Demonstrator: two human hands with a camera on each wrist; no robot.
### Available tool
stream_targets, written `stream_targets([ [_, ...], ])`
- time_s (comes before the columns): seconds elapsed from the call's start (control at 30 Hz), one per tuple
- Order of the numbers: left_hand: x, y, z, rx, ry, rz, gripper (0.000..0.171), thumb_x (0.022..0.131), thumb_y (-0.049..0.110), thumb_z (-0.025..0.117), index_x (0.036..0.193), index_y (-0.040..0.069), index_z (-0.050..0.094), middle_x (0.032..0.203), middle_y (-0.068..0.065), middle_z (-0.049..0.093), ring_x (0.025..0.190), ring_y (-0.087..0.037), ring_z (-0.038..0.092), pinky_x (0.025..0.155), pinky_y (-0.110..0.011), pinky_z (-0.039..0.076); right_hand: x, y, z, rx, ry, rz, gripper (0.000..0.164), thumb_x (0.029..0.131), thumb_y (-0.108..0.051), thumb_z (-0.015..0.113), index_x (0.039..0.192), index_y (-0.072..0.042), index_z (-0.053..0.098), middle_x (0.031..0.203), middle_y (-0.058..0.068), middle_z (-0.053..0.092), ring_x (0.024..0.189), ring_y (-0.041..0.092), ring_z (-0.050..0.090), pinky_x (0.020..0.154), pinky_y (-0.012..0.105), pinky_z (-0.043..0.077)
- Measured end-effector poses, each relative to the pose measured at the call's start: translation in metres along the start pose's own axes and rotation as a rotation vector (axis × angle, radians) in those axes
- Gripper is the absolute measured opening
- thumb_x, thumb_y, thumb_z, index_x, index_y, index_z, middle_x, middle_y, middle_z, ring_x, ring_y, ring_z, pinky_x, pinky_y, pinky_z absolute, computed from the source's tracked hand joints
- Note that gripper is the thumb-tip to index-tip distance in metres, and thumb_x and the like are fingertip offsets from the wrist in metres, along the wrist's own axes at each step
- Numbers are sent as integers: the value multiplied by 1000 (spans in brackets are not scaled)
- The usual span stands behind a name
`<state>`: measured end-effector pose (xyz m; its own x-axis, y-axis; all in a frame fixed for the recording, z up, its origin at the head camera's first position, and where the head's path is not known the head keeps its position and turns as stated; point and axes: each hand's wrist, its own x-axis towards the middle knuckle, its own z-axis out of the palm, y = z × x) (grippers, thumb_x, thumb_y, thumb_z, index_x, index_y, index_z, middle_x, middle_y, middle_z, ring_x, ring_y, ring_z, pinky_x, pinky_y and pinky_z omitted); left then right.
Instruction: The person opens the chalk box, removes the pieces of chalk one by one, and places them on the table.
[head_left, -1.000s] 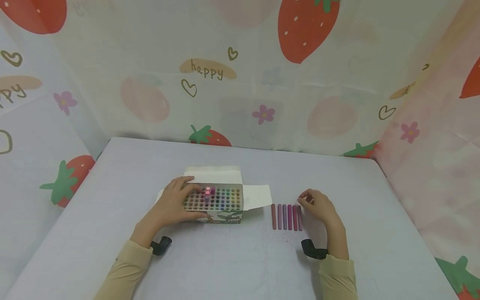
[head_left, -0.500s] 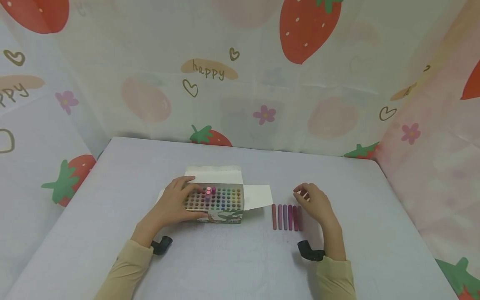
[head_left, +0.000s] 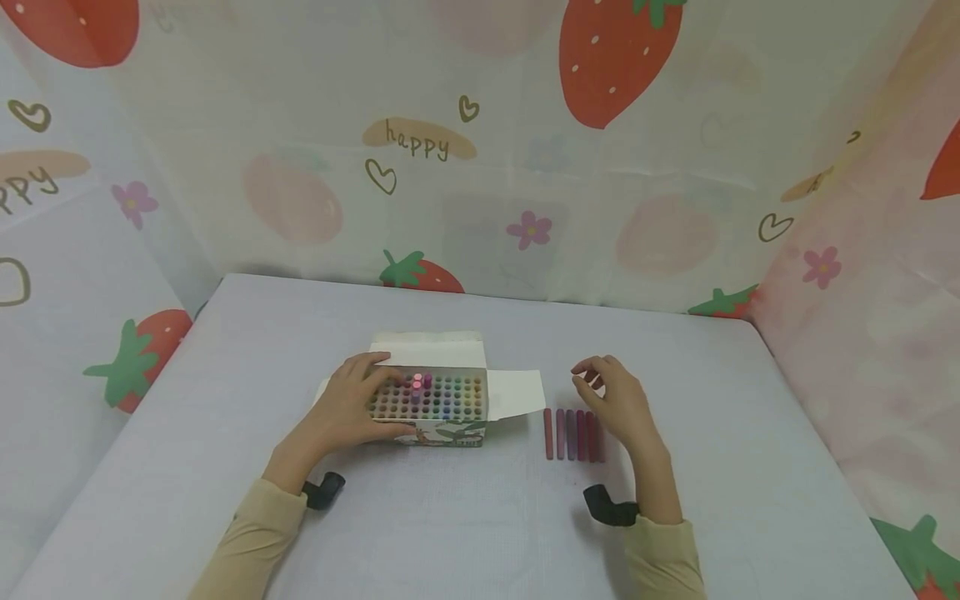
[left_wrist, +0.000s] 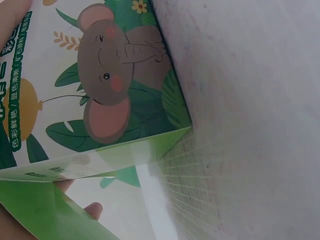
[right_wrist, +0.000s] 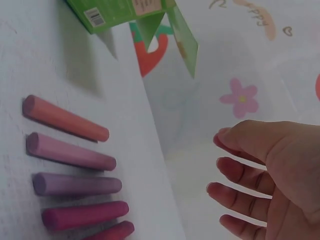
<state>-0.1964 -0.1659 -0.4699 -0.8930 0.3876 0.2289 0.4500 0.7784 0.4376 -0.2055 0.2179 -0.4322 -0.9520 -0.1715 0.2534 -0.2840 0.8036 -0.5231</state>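
— Box (head_left: 450, 434) first: position and condition?

— On the table (head_left: 480, 533), top open. One flap (head_left: 427, 350) stands at the far side; another (head_left: 514, 393) spreads out to the right. The left wrist view shows an elephant (left_wrist: 112, 75) printed on it.

— Contents?

— Coloured sticks upright in rows, a few pink and purple ones (head_left: 417, 382) standing proud of the rest.

— Left hand (head_left: 352, 406)?

— Holding the box: thumb along the printed front, fingers reaching over the top.

— Right hand (head_left: 617, 400)?

— Grip relaxed, fingers loosely bent and nothing held. It is raised near the far right end of the loose sticks (head_left: 572, 434).

— Describe those.

— Six, lying side by side to the right of the box, from terracotta through mauve and greyish purple to magenta and deep pink.

— Surroundings?

— Backdrop (head_left: 300, 100) printed with strawberries and flowers; beige sleeves (head_left: 262, 517) on both arms.
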Motion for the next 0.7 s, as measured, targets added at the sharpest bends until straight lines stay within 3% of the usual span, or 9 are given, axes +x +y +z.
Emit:
stream_targets([
  [0.4,1,0,0,13,16,12,67,62,66,72,113,25,56,140,-13,36,131,-34,29,106,-57,25,2,-16,4,20,41,-86,14,89,-19,61,99,-10,65,88,4,59,83,24,59,71,39,45],
  [0.7,0,0,0,13,14,13,67,62,66,72,113,25,56,140,-14,37,131,-35,29,105,-58,26,5,-37,14,22,40,-120,11,89,-18,61,97,-12,66,90,3,61,84,21,58,72,36,44],
])
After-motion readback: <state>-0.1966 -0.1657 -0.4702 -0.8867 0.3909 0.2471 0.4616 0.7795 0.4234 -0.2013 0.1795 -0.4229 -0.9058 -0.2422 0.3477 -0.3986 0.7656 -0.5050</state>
